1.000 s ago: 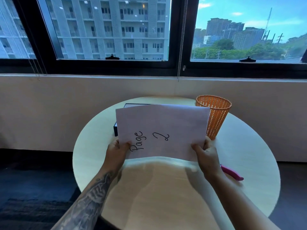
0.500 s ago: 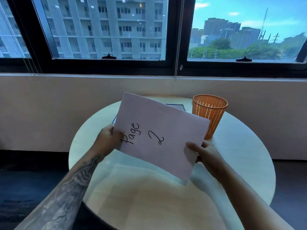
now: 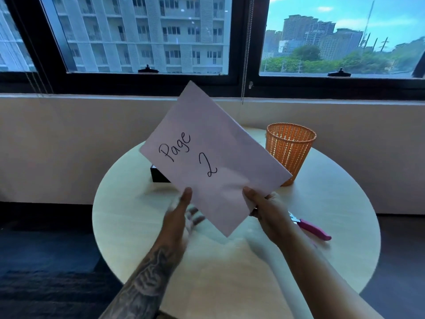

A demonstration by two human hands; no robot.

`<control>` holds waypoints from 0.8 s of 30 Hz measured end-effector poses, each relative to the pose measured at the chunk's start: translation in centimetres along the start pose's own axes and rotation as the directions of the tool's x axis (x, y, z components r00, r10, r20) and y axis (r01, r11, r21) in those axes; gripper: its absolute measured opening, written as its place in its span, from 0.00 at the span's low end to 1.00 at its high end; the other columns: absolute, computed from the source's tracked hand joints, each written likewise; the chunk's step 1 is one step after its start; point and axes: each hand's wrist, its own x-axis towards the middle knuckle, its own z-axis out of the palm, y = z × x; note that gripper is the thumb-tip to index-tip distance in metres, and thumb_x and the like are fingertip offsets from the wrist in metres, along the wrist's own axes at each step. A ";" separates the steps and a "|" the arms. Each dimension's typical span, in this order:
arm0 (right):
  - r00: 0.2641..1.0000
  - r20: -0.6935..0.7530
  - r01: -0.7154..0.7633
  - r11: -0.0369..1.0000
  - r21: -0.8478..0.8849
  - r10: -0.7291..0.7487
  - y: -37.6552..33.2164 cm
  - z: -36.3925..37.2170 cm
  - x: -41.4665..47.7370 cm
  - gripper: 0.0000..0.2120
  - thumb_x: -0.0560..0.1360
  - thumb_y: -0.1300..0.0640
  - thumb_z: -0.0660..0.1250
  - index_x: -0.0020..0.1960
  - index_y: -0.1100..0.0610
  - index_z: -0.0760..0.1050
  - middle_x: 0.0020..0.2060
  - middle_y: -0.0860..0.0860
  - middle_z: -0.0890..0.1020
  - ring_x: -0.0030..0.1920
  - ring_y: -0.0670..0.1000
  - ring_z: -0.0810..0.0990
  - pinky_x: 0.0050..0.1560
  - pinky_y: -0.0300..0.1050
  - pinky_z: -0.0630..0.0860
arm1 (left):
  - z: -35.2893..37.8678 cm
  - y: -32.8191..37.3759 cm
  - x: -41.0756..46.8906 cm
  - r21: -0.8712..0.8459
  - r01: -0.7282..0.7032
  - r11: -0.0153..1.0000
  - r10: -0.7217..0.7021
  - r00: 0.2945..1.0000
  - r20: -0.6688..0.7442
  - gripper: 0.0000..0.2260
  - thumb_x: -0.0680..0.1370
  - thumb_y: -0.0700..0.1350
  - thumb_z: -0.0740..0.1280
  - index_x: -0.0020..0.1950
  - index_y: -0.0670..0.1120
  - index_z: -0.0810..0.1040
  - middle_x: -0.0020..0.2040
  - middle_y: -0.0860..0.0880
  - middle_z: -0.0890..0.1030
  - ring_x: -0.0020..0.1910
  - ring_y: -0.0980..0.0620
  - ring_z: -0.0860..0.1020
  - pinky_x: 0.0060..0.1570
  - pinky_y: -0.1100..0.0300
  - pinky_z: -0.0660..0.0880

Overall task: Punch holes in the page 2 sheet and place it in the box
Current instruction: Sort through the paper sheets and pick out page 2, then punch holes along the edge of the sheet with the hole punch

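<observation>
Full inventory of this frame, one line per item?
sheet: 1, white, marked "Page 2", held tilted above the table
box: 1, black, on the table behind the sheet, mostly hidden
basket: 1, orange mesh, table's far right
punch: 1, pink handle, on the table behind the right wrist
table: 1, round, pale wood
right hand: grip on the sheet's lower edge
left hand: blurred, at the sheet's lower left edge

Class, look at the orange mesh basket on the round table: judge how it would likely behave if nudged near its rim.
The orange mesh basket looks light: its walls are openwork. It is tall and narrows toward the base, so a push near the rim would probably tip it rather than slide it. Tipped over, its round shape might roll across the table.
</observation>
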 end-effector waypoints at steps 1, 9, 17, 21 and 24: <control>1.000 0.001 -0.017 1.000 0.019 0.017 0.1 0.3 0.0 0.05 0.72 0.56 0.75 0.48 0.53 0.86 0.49 0.55 0.87 0.51 0.59 0.82 0.52 0.59 0.74 | 0.6 -0.1 -0.3 0.007 0.040 0.999 -0.040 0.996 0.074 0.30 0.71 0.57 0.72 0.69 0.44 0.73 0.60 0.42 0.83 0.56 0.41 0.82 0.51 0.45 0.79; 0.988 -0.054 -0.144 0.988 0.050 0.146 1.6 1.0 -0.6 0.10 0.77 0.56 0.71 0.58 0.53 0.81 0.56 0.54 0.87 0.58 0.57 0.84 0.61 0.59 0.77 | 1.1 -1.1 -0.3 0.313 -0.115 0.943 0.032 0.965 0.259 0.16 0.75 0.51 0.73 0.62 0.50 0.80 0.57 0.45 0.85 0.57 0.39 0.82 0.57 0.33 0.77; 0.986 -0.111 -0.150 0.950 -0.275 0.123 1.1 -0.3 -0.2 0.08 0.77 0.53 0.72 0.51 0.57 0.81 0.49 0.59 0.86 0.45 0.56 0.82 0.44 0.49 0.76 | 0.7 -1.9 0.0 0.417 -0.254 0.873 0.172 0.959 0.223 0.04 0.79 0.43 0.71 0.53 0.47 0.83 0.50 0.50 0.87 0.50 0.49 0.85 0.52 0.53 0.81; 0.999 -0.021 0.019 0.797 -0.604 -0.039 -0.5 -2.8 -0.4 0.10 0.79 0.48 0.69 0.50 0.55 0.82 0.44 0.56 0.85 0.41 0.51 0.81 0.46 0.50 0.77 | 0.6 -1.8 0.0 0.413 -0.286 0.865 0.222 0.955 0.197 0.02 0.78 0.42 0.71 0.49 0.47 0.83 0.45 0.53 0.88 0.45 0.53 0.86 0.43 0.63 0.80; 0.987 0.030 0.085 0.360 -0.929 -0.156 -1.0 -5.5 -0.7 0.12 0.77 0.43 0.67 0.54 0.49 0.82 0.50 0.45 0.83 0.51 0.51 0.80 0.52 0.51 0.76 | 0.7 -1.6 -0.3 0.410 -0.312 0.857 0.256 0.948 0.186 0.02 0.79 0.41 0.70 0.48 0.47 0.83 0.42 0.56 0.87 0.42 0.55 0.85 0.39 0.67 0.78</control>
